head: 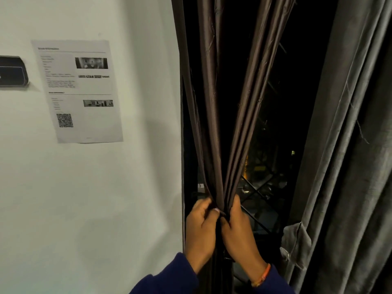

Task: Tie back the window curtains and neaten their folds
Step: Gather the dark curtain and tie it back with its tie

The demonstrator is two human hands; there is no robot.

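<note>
A brown satin curtain [214, 115] hangs in front of the dark window, its folds pulled together into a narrow bunch low down. My left hand [200, 228] grips the bunch from the left side. My right hand [238, 230] grips it from the right, at the same height, so both hands squeeze the gathered folds between them. Below the hands the curtain is dark and mostly hidden. A grey velvet curtain [347, 166] hangs on the right side of the window, with a grey fabric tie-back [296, 240] around its lower part.
A white wall [131, 187] fills the left half, with a printed sheet [84, 90] bearing a QR code taped to it and a dark wall device [12, 72] at the far left. Behind the curtains is dark window glass [273, 145] with a metal grille.
</note>
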